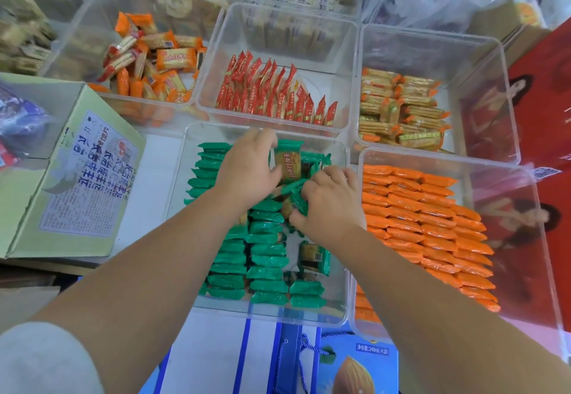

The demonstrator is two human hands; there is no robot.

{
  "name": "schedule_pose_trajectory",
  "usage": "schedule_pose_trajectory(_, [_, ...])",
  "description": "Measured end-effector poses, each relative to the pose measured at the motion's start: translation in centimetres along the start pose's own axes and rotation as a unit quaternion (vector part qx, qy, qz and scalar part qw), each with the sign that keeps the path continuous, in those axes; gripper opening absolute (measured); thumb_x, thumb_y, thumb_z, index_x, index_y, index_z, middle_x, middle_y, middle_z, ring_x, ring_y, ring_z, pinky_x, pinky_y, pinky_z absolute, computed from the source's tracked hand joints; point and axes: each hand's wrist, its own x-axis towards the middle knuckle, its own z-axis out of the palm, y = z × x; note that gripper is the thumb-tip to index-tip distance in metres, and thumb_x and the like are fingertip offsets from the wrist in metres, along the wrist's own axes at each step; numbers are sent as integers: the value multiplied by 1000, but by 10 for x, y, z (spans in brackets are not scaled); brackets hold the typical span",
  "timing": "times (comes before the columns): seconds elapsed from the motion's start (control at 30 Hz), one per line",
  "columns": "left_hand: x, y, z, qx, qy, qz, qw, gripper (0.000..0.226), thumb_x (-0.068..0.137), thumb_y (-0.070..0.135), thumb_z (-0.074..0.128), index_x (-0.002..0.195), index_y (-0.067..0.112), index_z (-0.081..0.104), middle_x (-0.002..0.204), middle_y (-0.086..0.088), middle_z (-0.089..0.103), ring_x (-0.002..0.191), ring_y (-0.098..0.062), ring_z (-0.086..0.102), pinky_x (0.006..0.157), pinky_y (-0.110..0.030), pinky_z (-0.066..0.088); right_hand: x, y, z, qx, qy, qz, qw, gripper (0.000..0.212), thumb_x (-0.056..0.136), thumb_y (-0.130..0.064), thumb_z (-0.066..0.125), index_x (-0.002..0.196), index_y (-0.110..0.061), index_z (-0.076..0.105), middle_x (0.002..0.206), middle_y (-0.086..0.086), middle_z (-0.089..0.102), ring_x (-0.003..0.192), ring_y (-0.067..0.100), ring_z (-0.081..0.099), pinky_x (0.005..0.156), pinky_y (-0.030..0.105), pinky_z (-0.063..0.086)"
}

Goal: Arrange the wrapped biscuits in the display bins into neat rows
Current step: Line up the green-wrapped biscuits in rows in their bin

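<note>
Green packets [265, 251] lay in a clear bin [268, 316] at centre frame. The two rows down its left and middle looked tidy; the upper right part was a jumble. Left hand [247, 171] curled round one upright packet [288, 162], its face showing. Right hand [330, 199], just beside it, pinched packets from the loose heap. One stray packet [313, 257] lay askew at the bin's lower right. Risks, as judged: either forearm crossing the finished rows could drag them crooked, and slippery wrappers might slide out of a pinch. Orange packets [417, 217] at right lay in rows.
</note>
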Motion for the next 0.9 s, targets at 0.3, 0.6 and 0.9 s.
schedule_pose_trajectory(0.3, [7,3,6,41,11,29,999,43,79,27,83,115,18,61,115,-3,61,105,-27,57,88,-42,50,3,1,6,8,23,-23,999,30,99,-50,47,108,-27,66,107,-9,70,114,22,54,103,40,19])
schedule_pose_trajectory(0.6, [-8,-1,11,17,-30,50,998,20,86,26,73,101,14,66,95,-2,57,93,-28,52,74,-41,44,3,0,8,16,32,-21,999,28,97,-50,47,100,-27,62,95,-7,70,99,22,55,90,39,26])
schedule_pose_trajectory(0.9, [-39,11,-20,-278,86,-117,949,15,93,32,67,101,36,57,100,22,65,91,11,59,70,-17,42,-9,16,-26,456,66,14,887,23,92,-18,72,115,-21,70,107,-8,66,97,0,58,84,11,46])
